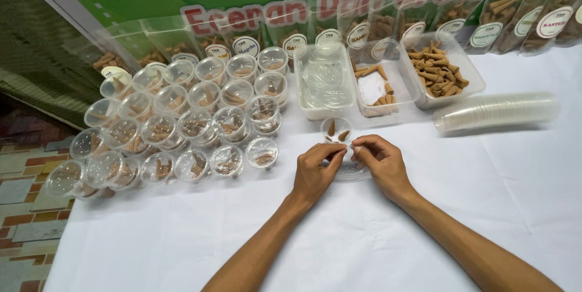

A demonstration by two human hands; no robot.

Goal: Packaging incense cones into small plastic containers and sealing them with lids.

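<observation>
My left hand [316, 171] and my right hand [379, 162] meet over the white table, fingertips pinched together on a clear round plastic lid [350, 171] that shows under and between them. Just beyond the fingers stands a small clear cup [336, 129] holding a few brown cone-shaped pieces. Both hands grip the lid's edge; part of the lid is hidden by my fingers.
Several lidded cups of cones [182, 128] are stacked at the left. Behind are a tub of clear lids [322, 80], a nearly empty cone tub [379, 89] and a fuller one [438, 71]. A sleeve of nested cups [497, 111] lies on its side at the right. Pouches line the back.
</observation>
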